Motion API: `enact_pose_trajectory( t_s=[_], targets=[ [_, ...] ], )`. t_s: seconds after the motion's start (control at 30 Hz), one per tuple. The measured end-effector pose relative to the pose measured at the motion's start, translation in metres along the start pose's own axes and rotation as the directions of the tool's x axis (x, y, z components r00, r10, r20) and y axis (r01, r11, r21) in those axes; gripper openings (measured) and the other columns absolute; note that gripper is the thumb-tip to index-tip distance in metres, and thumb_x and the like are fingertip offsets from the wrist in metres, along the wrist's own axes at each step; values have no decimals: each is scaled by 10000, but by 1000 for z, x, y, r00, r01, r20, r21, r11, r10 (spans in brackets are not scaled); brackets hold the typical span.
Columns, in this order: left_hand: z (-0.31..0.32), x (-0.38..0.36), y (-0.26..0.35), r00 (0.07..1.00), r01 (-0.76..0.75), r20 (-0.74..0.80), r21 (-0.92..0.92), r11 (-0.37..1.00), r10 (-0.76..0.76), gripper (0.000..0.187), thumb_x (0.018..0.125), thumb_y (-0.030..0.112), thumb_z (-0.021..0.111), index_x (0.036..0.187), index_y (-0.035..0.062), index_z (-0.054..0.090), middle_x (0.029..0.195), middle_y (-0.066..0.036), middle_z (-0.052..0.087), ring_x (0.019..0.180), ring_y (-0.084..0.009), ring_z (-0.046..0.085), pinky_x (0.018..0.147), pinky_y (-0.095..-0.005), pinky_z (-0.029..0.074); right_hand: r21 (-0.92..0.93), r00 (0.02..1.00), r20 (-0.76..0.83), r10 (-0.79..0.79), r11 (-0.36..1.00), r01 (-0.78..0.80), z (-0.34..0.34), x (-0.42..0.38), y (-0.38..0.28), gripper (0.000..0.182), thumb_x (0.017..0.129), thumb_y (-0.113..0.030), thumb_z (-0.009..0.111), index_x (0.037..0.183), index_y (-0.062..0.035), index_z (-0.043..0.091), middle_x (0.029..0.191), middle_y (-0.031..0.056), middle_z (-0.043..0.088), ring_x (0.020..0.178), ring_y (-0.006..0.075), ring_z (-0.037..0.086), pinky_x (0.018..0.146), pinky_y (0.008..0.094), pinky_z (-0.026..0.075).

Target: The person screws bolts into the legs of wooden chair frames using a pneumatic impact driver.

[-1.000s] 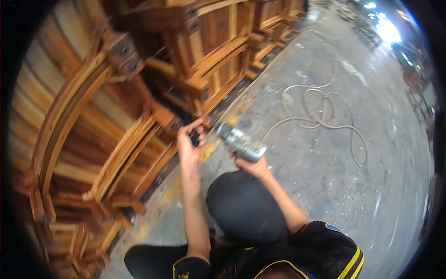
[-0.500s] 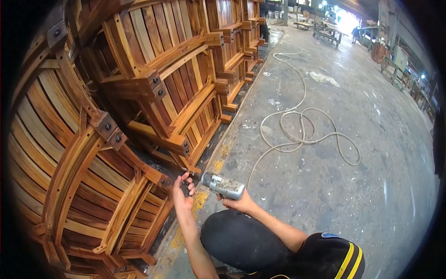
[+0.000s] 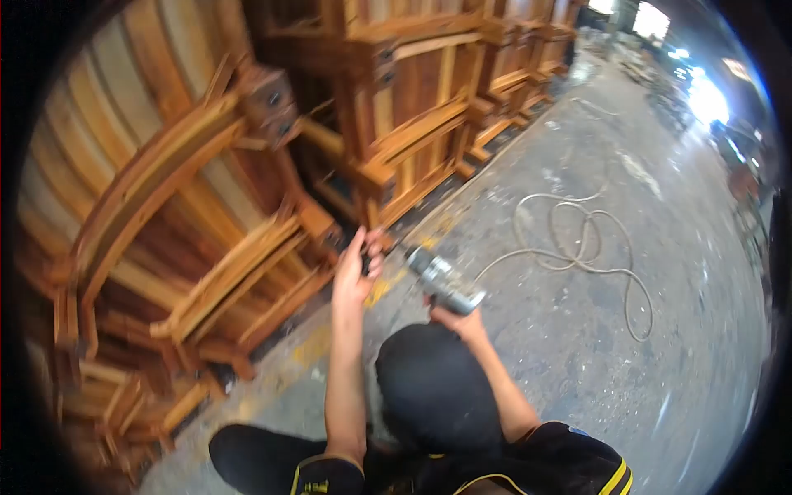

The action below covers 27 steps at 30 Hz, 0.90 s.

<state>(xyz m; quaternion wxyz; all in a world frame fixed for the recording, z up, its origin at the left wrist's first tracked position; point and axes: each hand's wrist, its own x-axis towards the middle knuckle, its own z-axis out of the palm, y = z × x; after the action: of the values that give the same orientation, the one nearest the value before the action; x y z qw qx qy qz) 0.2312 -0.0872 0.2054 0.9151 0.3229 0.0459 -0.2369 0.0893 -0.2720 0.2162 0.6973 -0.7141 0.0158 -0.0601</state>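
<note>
While right hand (image 3: pixel 459 320) grips it, metal power tool (image 3: pixel 442 279) points up-left (toward left hand (image 3: pixel 356 276), fingers loosely curled).

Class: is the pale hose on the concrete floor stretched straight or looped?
Looped: the pale hose lies in overlapping curls on the grey concrete floor.

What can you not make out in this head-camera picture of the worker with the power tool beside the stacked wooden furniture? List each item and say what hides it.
- Small dark thing in the left hand: curled fingers and motion blur hide what it is.
- Tip of the power tool held by the right hand: blurred, so its bit cannot be told.
- Hose: its far end fades into blur and glare.
- Wooden furniture: cut off by the dark lens edge on the left.
</note>
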Motion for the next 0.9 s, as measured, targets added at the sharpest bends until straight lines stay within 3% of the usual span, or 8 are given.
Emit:
enact_pose_trajectory(
  t_s=[0.07, 0.23, 0.37, 0.43, 0.6, 0.67, 0.77, 0.9],
  targets=[
    [1, -1, 6, 991, 38, 133, -97, 995, -25, 376, 941, 374, 513, 1052, 17, 556, 623, 18, 407, 465, -80, 357, 395, -214, 261, -24, 991, 53, -120, 992, 122, -2, 3, -5, 247, 670, 13, 622, 911, -37, 637, 794, -5, 616, 667, 81, 550, 599, 248, 461],
    [20, -16, 21, 988, 41, 151, -76, 996, -29, 378, 937, 384, 512, 1029, 18, 538, 606, 18, 413, 449, -75, 371, 355, -195, 261, 117, 995, 89, -54, 992, 43, -2, -2, -4, 288, 665, 57, 635, 944, -16, 617, 814, 8, 613, 674, 80, 542, 609, 240, 441],
    [30, -27, 27, 992, 25, 123, -64, 998, -17, 374, 922, 375, 538, 951, 4, 576, 579, 15, 425, 443, -73, 383, 341, -186, 261, 178, 995, 104, -8, 984, -11, 3, -5, -12, 266, 675, 100, 573, 920, 2, 608, 810, 19, 608, 671, 94, 544, 606, 245, 441],
    [35, -30, 29, 993, 2, 118, 52, 999, -8, 393, 918, 389, 536, 931, 0, 585, 574, 17, 437, 428, -69, 383, 350, -193, 254, 172, 995, 101, -4, 985, -13, 5, -5, -13, 264, 675, 103, 566, 916, 4, 606, 810, 22, 608, 674, 98, 547, 607, 249, 443],
    [42, -36, 32, 993, -11, 121, 135, 991, -6, 402, 909, 373, 552, 913, -26, 600, 565, 14, 444, 426, -59, 384, 352, -191, 265, 129, 996, 91, -16, 992, 5, 5, -5, -13, 253, 678, 102, 564, 909, 4, 605, 815, 30, 610, 686, 110, 554, 610, 259, 450],
    [42, -37, 34, 994, 14, 102, 171, 985, -32, 403, 910, 363, 554, 913, -38, 605, 569, 15, 448, 426, -57, 381, 354, -189, 269, 172, 997, 71, 31, 984, -42, 8, -7, -15, 312, 667, 86, 523, 958, -17, 565, 780, 33, 563, 634, 106, 503, 551, 245, 393],
    [43, -39, 35, 998, 20, 61, 225, 974, -34, 399, 912, 358, 555, 929, -36, 612, 571, 18, 445, 429, -55, 377, 358, -187, 271, 158, 996, 78, 31, 986, -43, 4, -9, -13, 237, 695, 87, 577, 913, -1, 607, 819, 28, 615, 690, 106, 554, 612, 258, 450],
    [48, -39, 31, 997, -20, 72, 257, 966, 2, 387, 912, 350, 561, 967, -29, 616, 573, 21, 440, 433, -54, 377, 358, -187, 272, 147, 997, 27, 66, 987, -69, 8, -9, -15, 246, 694, 88, 581, 922, -1, 606, 821, 19, 617, 685, 89, 546, 602, 246, 440]
  ],
)
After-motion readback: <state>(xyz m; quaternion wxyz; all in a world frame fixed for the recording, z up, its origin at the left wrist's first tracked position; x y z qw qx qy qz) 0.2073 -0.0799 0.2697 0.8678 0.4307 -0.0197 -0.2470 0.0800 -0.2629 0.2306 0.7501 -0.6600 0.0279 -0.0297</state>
